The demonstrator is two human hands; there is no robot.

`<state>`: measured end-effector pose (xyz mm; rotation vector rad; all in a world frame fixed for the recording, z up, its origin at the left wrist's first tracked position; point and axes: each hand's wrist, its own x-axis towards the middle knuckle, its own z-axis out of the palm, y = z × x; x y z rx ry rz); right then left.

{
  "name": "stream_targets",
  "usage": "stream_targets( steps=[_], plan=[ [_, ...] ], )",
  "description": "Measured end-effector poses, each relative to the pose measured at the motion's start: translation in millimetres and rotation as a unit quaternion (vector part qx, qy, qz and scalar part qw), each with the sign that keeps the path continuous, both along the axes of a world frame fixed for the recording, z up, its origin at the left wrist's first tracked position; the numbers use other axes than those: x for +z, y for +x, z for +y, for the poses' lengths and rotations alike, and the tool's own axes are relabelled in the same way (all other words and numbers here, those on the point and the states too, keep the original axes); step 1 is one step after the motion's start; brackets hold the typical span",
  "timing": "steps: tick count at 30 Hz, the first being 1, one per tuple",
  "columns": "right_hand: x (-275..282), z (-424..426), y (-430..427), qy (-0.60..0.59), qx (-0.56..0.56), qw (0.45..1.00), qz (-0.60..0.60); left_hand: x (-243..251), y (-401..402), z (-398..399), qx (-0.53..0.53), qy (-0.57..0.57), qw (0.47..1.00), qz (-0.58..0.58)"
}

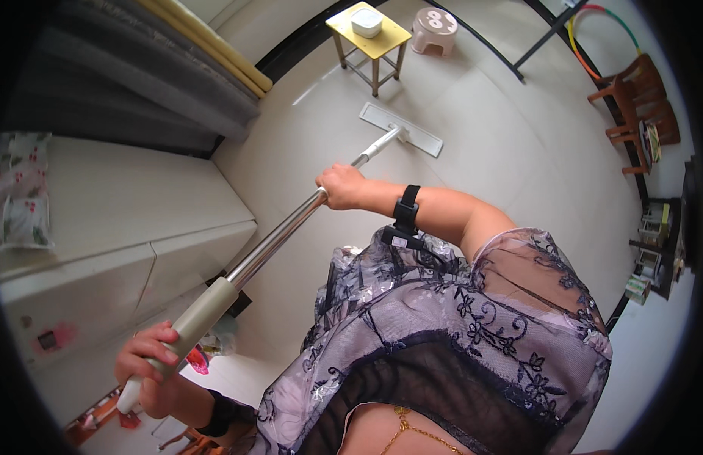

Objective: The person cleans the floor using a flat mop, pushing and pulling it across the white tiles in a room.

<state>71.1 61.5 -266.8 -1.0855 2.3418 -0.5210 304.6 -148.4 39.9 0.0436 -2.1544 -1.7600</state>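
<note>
A flat mop with a metal pole (pixel 277 239) slants across the view from lower left to upper middle. My left hand (pixel 146 364) is wrapped around the grey-beige handle grip (pixel 203 313) near the pole's top end. Farther down, my right hand (pixel 343 185) grips the pole at its middle. The white rectangular mop head (pixel 401 129) lies on the pale tiled floor (pixel 488 142), just in front of a small yellow-topped stool. Both wrists wear black straps.
The yellow-topped stool (pixel 380 45) bears a white container (pixel 366 21). Beside it stands a pink plastic step stool (pixel 435 34). A white cabinet (pixel 129 199) and grey curtain (pixel 141 74) are at left. Wooden chairs (pixel 641 85), a hula hoop (pixel 571 34) and a dark shelf (pixel 658 239) line the right.
</note>
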Motion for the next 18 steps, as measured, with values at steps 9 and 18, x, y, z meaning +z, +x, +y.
stream_targets(
  steps=[9,18],
  plan=[
    [-38.7,-19.0,-4.9,-0.246,-0.268,0.930,0.063,-1.0,-37.5,37.8,-0.151,-0.152,0.977,-0.016],
    [-49.2,-9.8,-55.5,-0.246,-0.328,0.905,0.116,-42.5,-58.5,72.1,-0.004,0.024,0.996,0.085]
  ],
)
